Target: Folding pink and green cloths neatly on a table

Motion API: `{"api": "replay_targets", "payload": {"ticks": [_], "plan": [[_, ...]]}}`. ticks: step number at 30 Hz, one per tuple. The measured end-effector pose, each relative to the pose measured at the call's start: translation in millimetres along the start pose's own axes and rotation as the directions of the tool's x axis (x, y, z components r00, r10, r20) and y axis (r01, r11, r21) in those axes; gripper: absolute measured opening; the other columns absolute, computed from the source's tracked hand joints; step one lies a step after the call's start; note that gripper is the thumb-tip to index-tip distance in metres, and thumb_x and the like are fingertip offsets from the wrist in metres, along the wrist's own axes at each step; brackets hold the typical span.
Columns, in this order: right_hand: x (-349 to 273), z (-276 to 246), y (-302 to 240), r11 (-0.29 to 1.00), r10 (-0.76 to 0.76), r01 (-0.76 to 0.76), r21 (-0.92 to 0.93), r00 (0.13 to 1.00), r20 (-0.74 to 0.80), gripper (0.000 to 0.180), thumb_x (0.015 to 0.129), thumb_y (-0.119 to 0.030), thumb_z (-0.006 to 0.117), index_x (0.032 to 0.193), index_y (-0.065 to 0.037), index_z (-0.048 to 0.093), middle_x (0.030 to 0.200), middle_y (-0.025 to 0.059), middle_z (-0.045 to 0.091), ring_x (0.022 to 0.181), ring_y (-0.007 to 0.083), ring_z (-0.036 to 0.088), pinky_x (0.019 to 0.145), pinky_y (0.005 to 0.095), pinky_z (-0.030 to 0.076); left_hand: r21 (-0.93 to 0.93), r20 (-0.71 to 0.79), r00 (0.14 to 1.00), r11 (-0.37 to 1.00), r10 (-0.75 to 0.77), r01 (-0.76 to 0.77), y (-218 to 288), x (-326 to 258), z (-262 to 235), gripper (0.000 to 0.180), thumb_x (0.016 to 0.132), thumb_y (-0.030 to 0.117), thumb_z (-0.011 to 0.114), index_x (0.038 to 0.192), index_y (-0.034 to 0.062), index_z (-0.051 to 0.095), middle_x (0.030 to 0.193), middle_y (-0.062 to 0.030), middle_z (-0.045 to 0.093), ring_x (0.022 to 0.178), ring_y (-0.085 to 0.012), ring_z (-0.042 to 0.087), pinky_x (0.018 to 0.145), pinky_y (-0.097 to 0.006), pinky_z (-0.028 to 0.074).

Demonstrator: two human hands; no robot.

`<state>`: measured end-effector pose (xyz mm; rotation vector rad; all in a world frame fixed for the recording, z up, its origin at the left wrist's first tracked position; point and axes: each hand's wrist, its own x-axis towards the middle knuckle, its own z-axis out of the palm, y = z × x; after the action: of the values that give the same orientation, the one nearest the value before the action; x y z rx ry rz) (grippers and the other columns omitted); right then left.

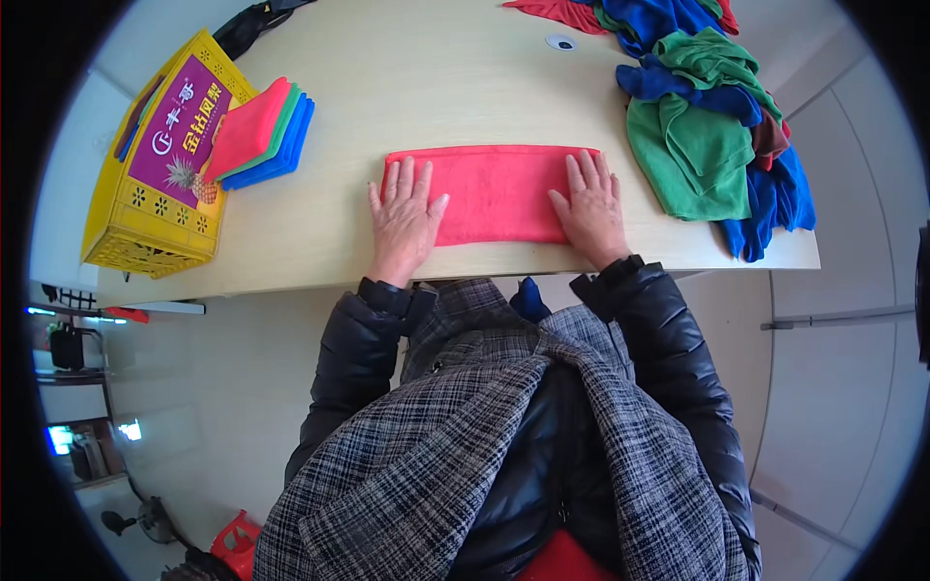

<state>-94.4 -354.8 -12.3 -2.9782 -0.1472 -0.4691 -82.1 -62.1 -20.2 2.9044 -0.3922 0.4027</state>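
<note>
- A red cloth [499, 198] lies flat on the counter [455, 102], close to its near edge and in front of the person's body.
- Its long axis runs left to right, from one hand across to the other; its short sides lie under or beside the palms.
- The left hand [405, 223] rests palm down at the left end, fingers apart and straight, thumb on the cloth, clamped on nothing.
- The right hand [593, 213] lies the same way at the right end, fingers slightly apart, thumb pointing inward, also gripping nothing.
- Neither hand is clearly nearer: the bare middle of the cloth lies to the right of the left hand and to the left of the right.
- Well to the left, a stack of red, green and blue cloths [257, 131] sits by a yellow basket [155, 237]; whether they touch, I cannot tell.
- Beyond the right hand lies a loose heap of mostly green and blue cloths [693, 174].
</note>
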Motion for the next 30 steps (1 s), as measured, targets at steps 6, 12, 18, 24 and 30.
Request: {"api": "replay_targets", "payload": {"ticks": [6,12,18,24,30], "plan": [[-21,-8,-35,0.983,-0.143,0.142,0.119,0.990,-0.005,0.061,0.101,-0.041,0.052,0.151,-0.006,0.043,0.157,0.0155,0.041,0.148,0.0376,0.031,0.122,0.0534,0.022,-0.061,0.057,0.988,0.988,0.145,-0.142,47,1,-7,0.063,0.104,0.048,0.046,0.155,0.0129,0.040,0.164,-0.0132,0.030,0.153,-0.0315,0.023,0.123,-0.057,0.012],[-29,-21,15,0.982,-0.090,0.081,0.170,0.995,0.043,0.061,0.100,-0.038,0.054,0.150,-0.005,0.044,0.156,0.0157,0.042,0.147,0.0365,0.033,0.122,0.0518,0.023,-0.025,0.035,0.996,0.997,0.076,-0.075,34,-16,-6,0.060,0.101,0.041,0.052,0.153,0.0110,0.043,0.161,-0.0138,0.035,0.151,-0.0318,0.028,0.123,-0.054,0.015],[-60,-34,67,0.977,0.028,-0.027,0.214,1.000,-0.004,0.057,0.100,-0.032,0.053,0.146,0.001,0.045,0.150,0.0196,0.048,0.144,0.0378,0.038,0.121,0.0484,0.025,-0.052,-0.071,0.997,0.998,0.018,-0.021,29,-28,-11,0.055,0.099,0.035,0.057,0.146,0.0057,0.050,0.155,-0.0170,0.044,0.146,-0.0334,0.037,0.122,-0.051,0.022],[-61,-37,75,0.957,-0.002,0.006,0.289,1.000,-0.015,0.054,0.099,-0.030,0.054,0.141,0.003,0.049,0.145,0.0227,0.051,0.140,0.0404,0.042,0.118,0.0494,0.030,-0.104,-0.151,0.988,0.994,-0.026,0.010,27,-32,-22,0.047,0.094,0.026,0.064,0.134,0.0021,0.061,0.144,-0.0186,0.055,0.137,-0.0358,0.048,0.119,-0.051,0.029],[-71,-28,87,0.966,-0.048,0.072,0.250,0.994,-0.098,0.052,0.101,-0.032,0.051,0.138,0.003,0.053,0.140,0.0223,0.055,0.135,0.0431,0.047,0.115,0.0523,0.034,-0.109,-0.211,0.977,0.994,-0.026,0.003,27,-31,-21,0.050,0.092,0.031,0.068,0.133,0.0028,0.062,0.141,-0.0178,0.058,0.136,-0.0346,0.050,0.117,-0.050,0.033]]}}
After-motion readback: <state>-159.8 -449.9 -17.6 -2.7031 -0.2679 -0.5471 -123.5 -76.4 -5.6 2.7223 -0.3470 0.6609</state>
